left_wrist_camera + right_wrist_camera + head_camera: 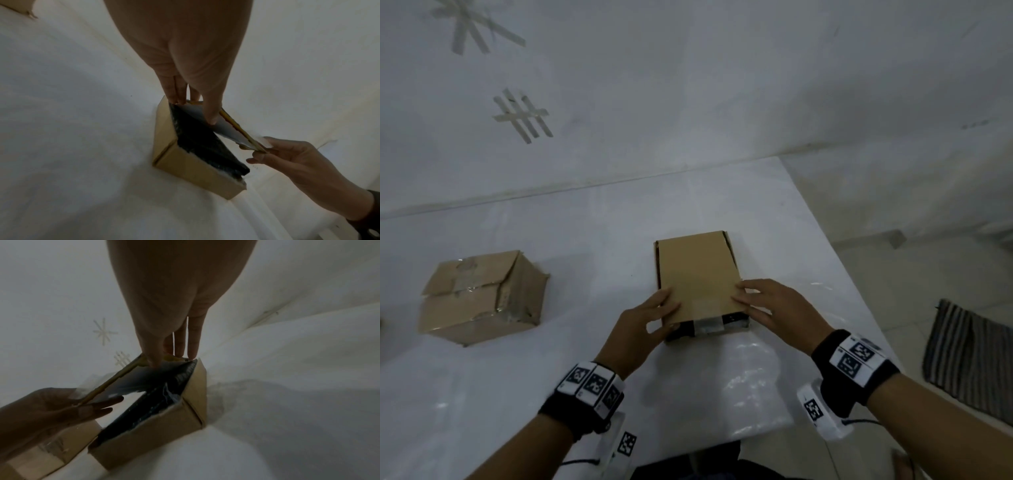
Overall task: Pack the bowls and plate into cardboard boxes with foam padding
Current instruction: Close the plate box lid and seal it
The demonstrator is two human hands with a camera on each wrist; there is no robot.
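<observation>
A flat brown cardboard box (pixel 698 274) lies in the middle of the white table (pixel 517 377). Its lid (pixel 230 131) is tilted up a little at the near edge, and black foam padding (pixel 201 146) fills the inside. My left hand (pixel 671 313) pinches the lid's near left corner, fingers on top and thumb underneath. My right hand (pixel 748 301) pinches the near right corner the same way. In the right wrist view the lid (pixel 131 378) hangs over the foam (pixel 156 402) between both hands. No bowl or plate shows.
A second cardboard box (pixel 482 298), closed and taped, stands to the left on the table. A clear plastic sheet (pixel 750 387) lies near the front edge. The table's right edge is close by my right arm, with a striped cloth (pixel 969 353) on the floor beyond it.
</observation>
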